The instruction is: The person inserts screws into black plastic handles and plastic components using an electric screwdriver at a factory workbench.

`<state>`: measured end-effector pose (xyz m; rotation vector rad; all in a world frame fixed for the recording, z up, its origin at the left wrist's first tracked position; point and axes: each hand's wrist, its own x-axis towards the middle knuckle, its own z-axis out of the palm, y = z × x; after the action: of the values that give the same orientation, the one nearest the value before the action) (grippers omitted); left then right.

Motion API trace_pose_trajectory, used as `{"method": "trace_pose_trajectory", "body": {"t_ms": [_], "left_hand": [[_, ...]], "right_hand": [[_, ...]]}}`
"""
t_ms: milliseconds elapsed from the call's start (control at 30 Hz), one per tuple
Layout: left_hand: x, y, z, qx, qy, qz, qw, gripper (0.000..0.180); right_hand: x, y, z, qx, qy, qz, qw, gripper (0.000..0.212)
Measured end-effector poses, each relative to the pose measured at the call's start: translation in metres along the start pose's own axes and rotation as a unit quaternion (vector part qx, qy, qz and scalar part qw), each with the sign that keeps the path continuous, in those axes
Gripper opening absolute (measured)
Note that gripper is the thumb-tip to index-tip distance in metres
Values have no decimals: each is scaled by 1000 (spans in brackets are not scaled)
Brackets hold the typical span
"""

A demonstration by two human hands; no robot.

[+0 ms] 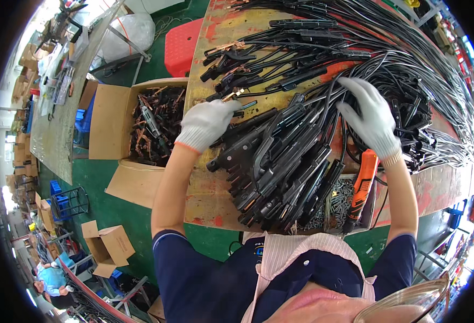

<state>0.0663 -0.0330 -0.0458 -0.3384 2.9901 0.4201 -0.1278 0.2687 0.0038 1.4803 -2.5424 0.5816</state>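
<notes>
A thick pile of black welding electrode holders [280,161] lies in front of me, their cables running off to the far right. My left hand [207,124], in a white knit glove, is closed at the pile's left side, beside a copper-coloured jaw piece [234,94]. A short, dark bluish piece sticks out past its fingertips; what it is I cannot make out. My right hand [371,116], gloved too, reaches to the black cables [336,91] behind the pile. Its thumb and fingers are apart; whether they touch the cables is unclear.
An orange-and-black power screwdriver [362,185] leans over a tray of screws [328,220] at the table's near edge. Left of the table stands an open carton [110,121] of copper-coloured parts. More electrode holders [301,35] lie at the back. A red stool [182,48] stands behind the carton.
</notes>
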Motion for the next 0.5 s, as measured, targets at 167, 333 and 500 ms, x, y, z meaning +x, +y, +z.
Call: {"method": "trace_pose_trajectory", "body": {"t_ms": [167,333,500], "left_hand": [[39,18,0,184,-141,-27,972,37],[64,15,-14,274,-115,16,955,32],[91,-30,-26,318,-59,52,945,32]], "right_hand": [[78,44,83,-68,-175,-29,982,37],[90,40,102,-118,-226,0,967,42],[88,36,113,-160,-196,-32,967,46]]}}
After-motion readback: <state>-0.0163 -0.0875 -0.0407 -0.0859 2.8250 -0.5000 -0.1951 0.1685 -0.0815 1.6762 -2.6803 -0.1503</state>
